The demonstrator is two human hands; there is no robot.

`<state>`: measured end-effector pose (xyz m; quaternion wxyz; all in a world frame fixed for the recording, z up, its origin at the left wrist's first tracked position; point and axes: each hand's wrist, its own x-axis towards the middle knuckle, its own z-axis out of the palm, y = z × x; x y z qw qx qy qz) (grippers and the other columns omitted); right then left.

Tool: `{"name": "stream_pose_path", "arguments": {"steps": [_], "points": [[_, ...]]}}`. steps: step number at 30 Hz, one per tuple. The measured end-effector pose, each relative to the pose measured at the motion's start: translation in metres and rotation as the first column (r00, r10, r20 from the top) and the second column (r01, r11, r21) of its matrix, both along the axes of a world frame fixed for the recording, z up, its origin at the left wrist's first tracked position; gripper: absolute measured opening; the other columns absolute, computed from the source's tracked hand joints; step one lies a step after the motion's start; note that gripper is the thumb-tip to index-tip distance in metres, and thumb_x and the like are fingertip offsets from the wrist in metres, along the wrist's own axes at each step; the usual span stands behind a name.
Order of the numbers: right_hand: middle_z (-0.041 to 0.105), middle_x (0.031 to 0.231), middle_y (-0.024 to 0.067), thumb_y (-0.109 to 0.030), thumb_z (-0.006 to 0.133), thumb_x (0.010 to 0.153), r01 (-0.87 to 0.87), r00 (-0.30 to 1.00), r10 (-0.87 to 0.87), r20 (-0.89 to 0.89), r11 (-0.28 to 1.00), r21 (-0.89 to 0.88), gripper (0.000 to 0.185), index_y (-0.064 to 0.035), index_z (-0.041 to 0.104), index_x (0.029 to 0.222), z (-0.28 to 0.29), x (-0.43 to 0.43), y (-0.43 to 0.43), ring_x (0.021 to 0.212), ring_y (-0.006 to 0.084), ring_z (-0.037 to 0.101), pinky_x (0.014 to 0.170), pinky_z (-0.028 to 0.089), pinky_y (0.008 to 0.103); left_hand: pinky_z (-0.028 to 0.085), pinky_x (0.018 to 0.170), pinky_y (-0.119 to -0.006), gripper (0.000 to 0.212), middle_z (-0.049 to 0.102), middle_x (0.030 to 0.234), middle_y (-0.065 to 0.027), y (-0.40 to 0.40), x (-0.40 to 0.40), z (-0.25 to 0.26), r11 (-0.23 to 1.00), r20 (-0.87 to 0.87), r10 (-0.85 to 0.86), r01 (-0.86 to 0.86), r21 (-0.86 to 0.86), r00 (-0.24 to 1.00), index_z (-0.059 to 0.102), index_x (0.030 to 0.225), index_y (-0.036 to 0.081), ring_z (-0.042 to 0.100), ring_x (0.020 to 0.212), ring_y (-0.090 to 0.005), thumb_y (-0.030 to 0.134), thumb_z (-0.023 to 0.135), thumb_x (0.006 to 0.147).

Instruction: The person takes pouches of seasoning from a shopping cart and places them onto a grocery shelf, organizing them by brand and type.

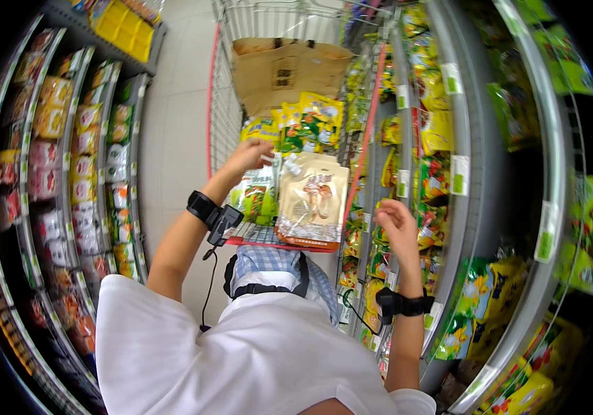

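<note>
A shopping cart [211,104] stands before me. In its near end lie beige spouted pouches [313,199] with brown lower edges, next to green and white pouches [257,194]. Behind these are yellow and green packets [314,119], and a brown bag [288,75] stands farther back. My left hand [252,155] is over the cart's left part, just above the green and white pouches, fingers curled and apart, holding nothing that shows. My right hand [396,215] is raised outside the cart's right rim, near the shelf packets, its fingers loosely bent with nothing seen in them.
Shelves of yellow and green packets [434,129] run close along the cart's right side. Across the tiled floor [172,119] at the left stand racks of packaged goods [86,176], with a yellow tray [122,31] at their far end. Straps and cables hang at both wrists.
</note>
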<state>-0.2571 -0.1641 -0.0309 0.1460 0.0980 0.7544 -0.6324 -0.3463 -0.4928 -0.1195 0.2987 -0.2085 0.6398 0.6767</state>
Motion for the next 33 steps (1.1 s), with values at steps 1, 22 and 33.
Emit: {"name": "stream_pose_path", "arguments": {"steps": [1, 22, 33], "points": [[0.057, 0.085, 0.0076, -0.005, 0.052, 0.080, -0.040, 0.996, 0.043, 0.080, 0.999, -0.034, 0.021, -0.0007, 0.050, 0.101, -0.020, -0.006, -0.010, 0.076, 0.0123, 0.055, 0.069, 0.044, 0.0227, 0.042, 0.062, -0.023, 0.022, 0.056, 0.084, -0.0047, -0.012, 0.014, -0.017, 0.999, 0.083, 0.018, -0.014, -0.050, 0.996, 0.051, 0.092, 0.006, 0.054, 0.073, -0.0128, 0.023, 0.051, 0.078], [0.058, 0.086, 0.0075, -0.012, 0.050, 0.082, -0.066, 0.826, 0.103, 0.555, 0.994, -0.087, 0.023, -0.0004, 0.049, 0.102, -0.136, -0.021, -0.085, 0.074, 0.0142, 0.057, 0.067, 0.046, 0.0245, 0.043, 0.080, -0.037, 0.077, 0.047, 0.108, -0.0243, -0.028, 0.112, -0.227, 0.782, 0.443, 0.159, 0.162, -0.602, 0.882, 0.036, 0.113, -0.001, 0.044, 0.103, -0.0356, 0.024, 0.077, 0.052], [0.058, 0.086, 0.0075, -0.010, 0.048, 0.081, 0.008, 0.880, 0.076, 0.469, 0.985, -0.175, 0.022, -0.0012, 0.049, 0.102, -0.111, -0.011, -0.061, 0.075, 0.0144, 0.058, 0.067, 0.044, 0.0236, 0.045, 0.067, -0.041, 0.027, 0.059, 0.078, -0.0216, -0.001, 0.068, -0.103, 0.674, 0.029, -0.269, 0.210, -0.709, 0.963, 0.056, 0.083, 0.001, 0.057, 0.075, -0.0351, 0.022, 0.054, 0.067]]}}
